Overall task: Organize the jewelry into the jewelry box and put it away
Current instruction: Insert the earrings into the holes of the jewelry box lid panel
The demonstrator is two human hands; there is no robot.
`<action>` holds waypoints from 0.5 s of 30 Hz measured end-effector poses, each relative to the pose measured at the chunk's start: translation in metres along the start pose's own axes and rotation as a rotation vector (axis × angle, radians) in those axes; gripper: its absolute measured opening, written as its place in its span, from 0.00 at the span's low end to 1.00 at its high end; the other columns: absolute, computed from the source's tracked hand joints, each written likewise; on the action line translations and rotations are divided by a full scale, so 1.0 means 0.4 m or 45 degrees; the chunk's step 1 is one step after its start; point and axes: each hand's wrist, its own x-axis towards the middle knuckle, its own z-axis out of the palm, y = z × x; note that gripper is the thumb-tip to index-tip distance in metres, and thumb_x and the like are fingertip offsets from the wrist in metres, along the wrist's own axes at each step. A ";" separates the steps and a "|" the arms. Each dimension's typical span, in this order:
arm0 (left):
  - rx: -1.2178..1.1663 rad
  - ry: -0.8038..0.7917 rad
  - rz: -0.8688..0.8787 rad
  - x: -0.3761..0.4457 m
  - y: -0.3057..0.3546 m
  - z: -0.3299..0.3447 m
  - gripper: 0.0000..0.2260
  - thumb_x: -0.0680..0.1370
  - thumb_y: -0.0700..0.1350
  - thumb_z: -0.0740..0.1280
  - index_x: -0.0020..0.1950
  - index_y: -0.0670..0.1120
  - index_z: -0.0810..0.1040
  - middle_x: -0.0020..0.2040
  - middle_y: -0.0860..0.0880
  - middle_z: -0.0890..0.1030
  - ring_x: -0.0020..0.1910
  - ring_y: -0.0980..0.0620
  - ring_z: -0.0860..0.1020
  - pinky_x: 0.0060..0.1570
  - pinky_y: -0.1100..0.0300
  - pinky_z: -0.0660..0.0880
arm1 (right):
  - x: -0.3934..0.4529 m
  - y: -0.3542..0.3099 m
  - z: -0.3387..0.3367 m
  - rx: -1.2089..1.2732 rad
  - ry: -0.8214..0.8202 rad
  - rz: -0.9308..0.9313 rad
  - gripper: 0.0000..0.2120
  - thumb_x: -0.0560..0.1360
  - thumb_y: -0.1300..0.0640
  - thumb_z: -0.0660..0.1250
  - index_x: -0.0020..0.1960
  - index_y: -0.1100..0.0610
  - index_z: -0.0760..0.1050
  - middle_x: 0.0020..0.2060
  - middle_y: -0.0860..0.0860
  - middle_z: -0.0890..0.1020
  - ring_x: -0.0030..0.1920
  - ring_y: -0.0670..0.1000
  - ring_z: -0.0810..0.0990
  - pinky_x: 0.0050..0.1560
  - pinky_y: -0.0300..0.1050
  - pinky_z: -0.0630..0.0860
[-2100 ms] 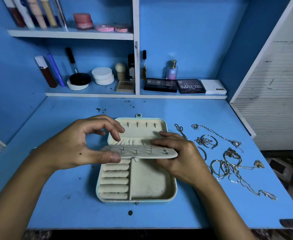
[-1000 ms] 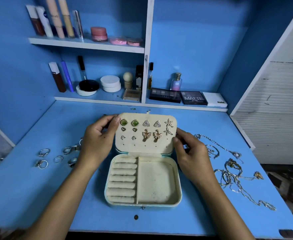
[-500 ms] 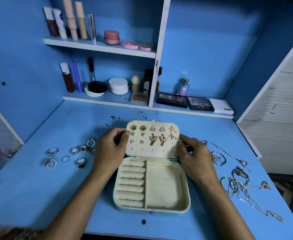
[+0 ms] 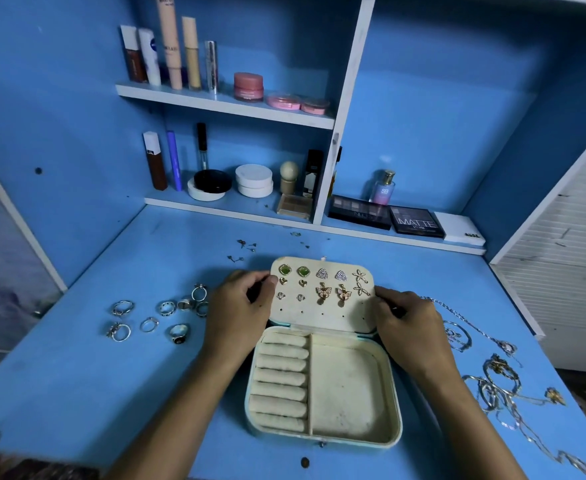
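Jewelry box [image 4: 324, 389], a pale cream rounded-rectangle case with a light teal outer shell, lies open on the blue desk [image 4: 77, 393] right in front of the person. Its base has a column of padded ring rolls [image 4: 280, 379] on the left and a bare square compartment [image 4: 348, 386] on the right. The cream earring panel [image 4: 322, 294] stands raised at the back of the base, tilted toward the camera, studded with pairs of earrings [image 4: 333, 294]: green squares, silver triangles, starfish, small hearts and gold butterflies.

The left hand [image 4: 236, 310] grips the panel's left edge, fingers curled, thumb and fingertips pinching it near the top corner. The right hand [image 4: 405, 323] holds the panel's right edge in the same way, its curled fingers closed on the rim and partly behind it. Both forearms reach in from the bottom of the view.

A scatter of silver rings [image 4: 156, 315] lies on the desk left of the left hand, apart from the box. A tangle of gold and silver chains and bangles [image 4: 492, 375] lies to the right, near the right wrist. A few tiny earring pieces [image 4: 244, 249] sit behind the box. Makeup bottles and palettes fill the white-edged shelves [image 4: 225, 103] at the back
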 end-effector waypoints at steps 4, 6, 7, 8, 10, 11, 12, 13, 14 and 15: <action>0.005 -0.009 0.004 0.001 0.000 0.001 0.07 0.78 0.44 0.70 0.52 0.43 0.85 0.46 0.52 0.83 0.44 0.58 0.79 0.45 0.77 0.68 | 0.033 -0.013 -0.002 -0.032 0.100 -0.006 0.09 0.78 0.56 0.67 0.54 0.52 0.85 0.37 0.43 0.82 0.41 0.46 0.79 0.39 0.34 0.71; -0.015 -0.002 0.003 0.000 0.000 0.000 0.06 0.78 0.44 0.70 0.51 0.43 0.85 0.45 0.52 0.82 0.44 0.59 0.79 0.45 0.76 0.69 | 0.058 -0.029 0.005 -0.079 0.154 -0.047 0.10 0.78 0.55 0.67 0.56 0.53 0.84 0.40 0.48 0.83 0.43 0.48 0.79 0.45 0.39 0.70; -0.027 0.001 0.004 0.000 0.001 0.000 0.06 0.78 0.43 0.70 0.51 0.43 0.85 0.44 0.53 0.81 0.43 0.61 0.78 0.45 0.76 0.69 | 0.071 -0.038 0.008 -0.109 0.177 -0.088 0.10 0.78 0.56 0.67 0.56 0.53 0.84 0.41 0.50 0.83 0.43 0.50 0.79 0.47 0.39 0.70; -0.035 0.004 0.007 0.000 0.001 0.001 0.06 0.78 0.43 0.70 0.51 0.43 0.85 0.43 0.54 0.81 0.42 0.63 0.78 0.44 0.76 0.69 | 0.083 -0.050 0.011 -0.138 0.191 -0.138 0.09 0.78 0.57 0.67 0.55 0.54 0.84 0.42 0.51 0.83 0.43 0.51 0.79 0.47 0.40 0.71; -0.040 0.013 0.014 0.000 -0.001 0.002 0.06 0.78 0.43 0.70 0.51 0.44 0.85 0.42 0.54 0.81 0.43 0.65 0.77 0.44 0.77 0.68 | 0.108 -0.079 0.018 -0.182 0.186 -0.233 0.09 0.77 0.57 0.67 0.53 0.53 0.84 0.41 0.50 0.84 0.42 0.50 0.79 0.47 0.39 0.71; -0.042 0.016 0.013 0.000 -0.001 0.002 0.06 0.78 0.43 0.70 0.51 0.44 0.85 0.42 0.54 0.81 0.42 0.65 0.77 0.44 0.77 0.68 | 0.121 -0.093 0.023 -0.196 0.170 -0.275 0.09 0.77 0.57 0.67 0.53 0.53 0.85 0.41 0.49 0.84 0.41 0.49 0.79 0.46 0.39 0.71; -0.042 0.018 0.011 0.001 -0.002 0.003 0.06 0.77 0.43 0.71 0.51 0.44 0.85 0.43 0.53 0.81 0.42 0.65 0.77 0.43 0.78 0.68 | 0.137 -0.108 0.030 -0.208 0.149 -0.319 0.08 0.77 0.57 0.67 0.52 0.53 0.85 0.42 0.48 0.84 0.41 0.48 0.80 0.46 0.38 0.72; -0.037 0.021 0.011 0.001 -0.001 0.004 0.06 0.77 0.43 0.71 0.51 0.44 0.85 0.43 0.52 0.82 0.41 0.64 0.77 0.43 0.79 0.67 | 0.151 -0.122 0.036 -0.220 0.123 -0.372 0.08 0.77 0.58 0.68 0.51 0.53 0.85 0.43 0.48 0.85 0.41 0.47 0.80 0.46 0.37 0.72; -0.033 0.024 0.010 0.003 -0.002 0.004 0.06 0.77 0.43 0.71 0.51 0.44 0.85 0.43 0.52 0.82 0.41 0.63 0.77 0.43 0.79 0.67 | 0.166 -0.138 0.046 -0.235 0.093 -0.434 0.08 0.77 0.58 0.68 0.51 0.54 0.85 0.44 0.48 0.86 0.41 0.47 0.80 0.45 0.34 0.72; -0.032 0.027 0.011 0.002 -0.001 0.003 0.06 0.77 0.43 0.71 0.51 0.44 0.85 0.43 0.51 0.82 0.41 0.62 0.77 0.43 0.79 0.67 | 0.180 -0.153 0.055 -0.252 0.061 -0.497 0.07 0.77 0.59 0.68 0.51 0.55 0.85 0.44 0.48 0.86 0.40 0.46 0.79 0.43 0.29 0.71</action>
